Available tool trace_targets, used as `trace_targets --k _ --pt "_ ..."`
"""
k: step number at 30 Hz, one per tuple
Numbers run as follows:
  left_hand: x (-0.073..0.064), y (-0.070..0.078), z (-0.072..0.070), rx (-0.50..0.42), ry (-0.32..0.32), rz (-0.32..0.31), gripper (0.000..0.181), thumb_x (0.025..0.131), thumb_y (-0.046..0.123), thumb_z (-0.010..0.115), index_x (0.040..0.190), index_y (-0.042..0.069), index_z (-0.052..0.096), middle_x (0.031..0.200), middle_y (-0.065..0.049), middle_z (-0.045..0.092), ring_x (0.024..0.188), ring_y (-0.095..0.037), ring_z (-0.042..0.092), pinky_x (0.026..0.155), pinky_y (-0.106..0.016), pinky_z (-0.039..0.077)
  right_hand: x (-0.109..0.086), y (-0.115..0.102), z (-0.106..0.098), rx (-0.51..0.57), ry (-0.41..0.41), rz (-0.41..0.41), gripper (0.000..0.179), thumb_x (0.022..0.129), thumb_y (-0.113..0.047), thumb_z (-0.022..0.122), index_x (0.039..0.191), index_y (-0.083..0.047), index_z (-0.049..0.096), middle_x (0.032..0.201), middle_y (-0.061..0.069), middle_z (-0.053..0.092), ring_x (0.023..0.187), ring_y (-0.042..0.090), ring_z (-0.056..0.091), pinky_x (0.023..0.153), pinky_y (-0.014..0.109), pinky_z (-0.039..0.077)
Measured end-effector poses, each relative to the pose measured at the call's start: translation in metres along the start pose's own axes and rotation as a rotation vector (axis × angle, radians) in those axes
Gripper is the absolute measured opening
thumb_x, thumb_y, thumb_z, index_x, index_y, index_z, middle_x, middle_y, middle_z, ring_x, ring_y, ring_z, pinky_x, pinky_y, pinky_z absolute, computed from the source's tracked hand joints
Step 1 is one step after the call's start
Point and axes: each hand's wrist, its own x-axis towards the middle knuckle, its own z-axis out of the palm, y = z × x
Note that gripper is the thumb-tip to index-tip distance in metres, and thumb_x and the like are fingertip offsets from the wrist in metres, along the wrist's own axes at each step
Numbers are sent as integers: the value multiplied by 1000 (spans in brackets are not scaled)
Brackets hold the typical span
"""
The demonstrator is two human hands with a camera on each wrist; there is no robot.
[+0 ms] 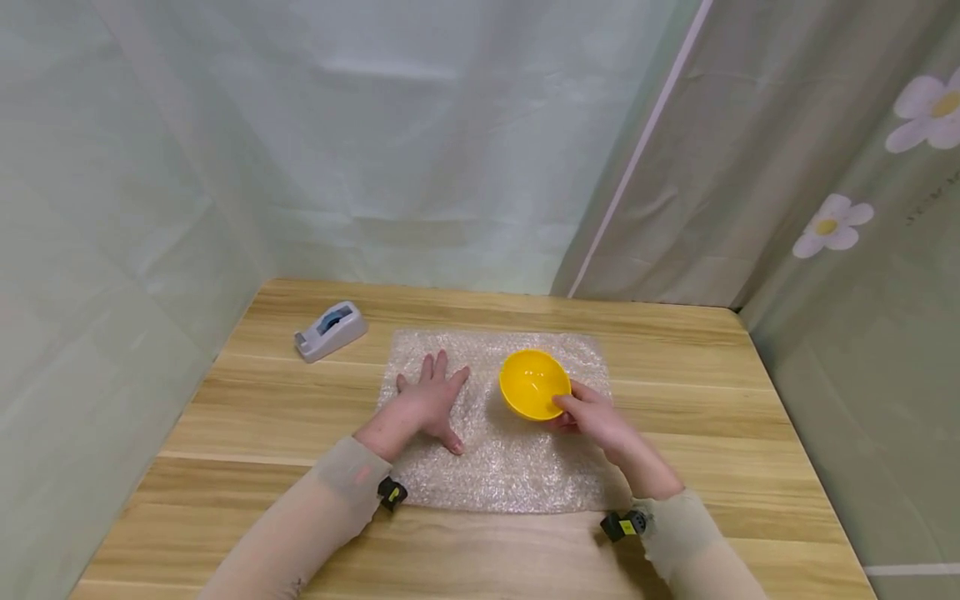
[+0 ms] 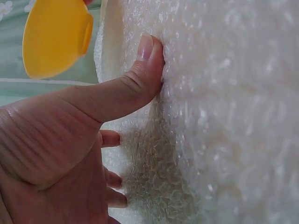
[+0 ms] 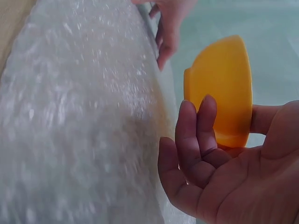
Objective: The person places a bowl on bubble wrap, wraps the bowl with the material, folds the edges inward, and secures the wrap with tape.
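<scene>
A yellow bowl (image 1: pixel 534 379) is held by my right hand (image 1: pixel 596 421), thumb at the rim and fingers against its outside. In the right wrist view the bowl (image 3: pixel 222 88) hangs above a sheet of bubble wrap (image 3: pixel 84 116), its foot toward the sheet. My left hand (image 1: pixel 427 404) lies with fingers spread on the left part of the bubble wrap (image 1: pixel 517 483). Seen from the left wrist, the thumb (image 2: pixel 133 84) and fingertips of that hand touch the bubbly surface.
On the wooden table (image 1: pixel 292 417) a grey tape dispenser (image 1: pixel 332 331) stands at the back left, beyond the sheet's corner. Pale curtains (image 1: pixel 435 150) hang behind the table and at both sides. Each wrist wears a small black camera (image 1: pixel 392 493).
</scene>
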Motion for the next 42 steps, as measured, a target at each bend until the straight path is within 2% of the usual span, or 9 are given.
trace_targets --k 10,19,31,42 --pt "4 -2 4 10 -3 1 149 55 53 104 173 19 20 173 -29 -18 158 -54 -15 107 -93 4 7 2 22 -111 23 -30 36 109 -20 55 136 3 60 96 12 65 87 25 59 78 34 52" --pt "4 -2 3 9 0 1 149 55 55 104 173 20 20 173 -30 -17 158 -54 -15 107 -93 4 8 7 28 -138 39 -20 41 110 -22 55 144 -1 58 98 9 67 88 24 61 79 35 54" --pt "3 -1 3 -15 -5 7 149 56 52 105 173 19 19 172 -29 -19 157 -53 -16 107 -92 1 12 9 33 -164 34 -14 31 111 -26 54 132 -4 62 93 11 64 84 24 57 71 31 47" --pt "3 -2 3 -14 -14 5 149 56 51 104 173 19 17 172 -28 -22 157 -53 -18 108 -91 0 14 11 34 -139 34 -21 30 110 -22 54 130 -3 64 92 9 67 84 23 59 76 33 49"
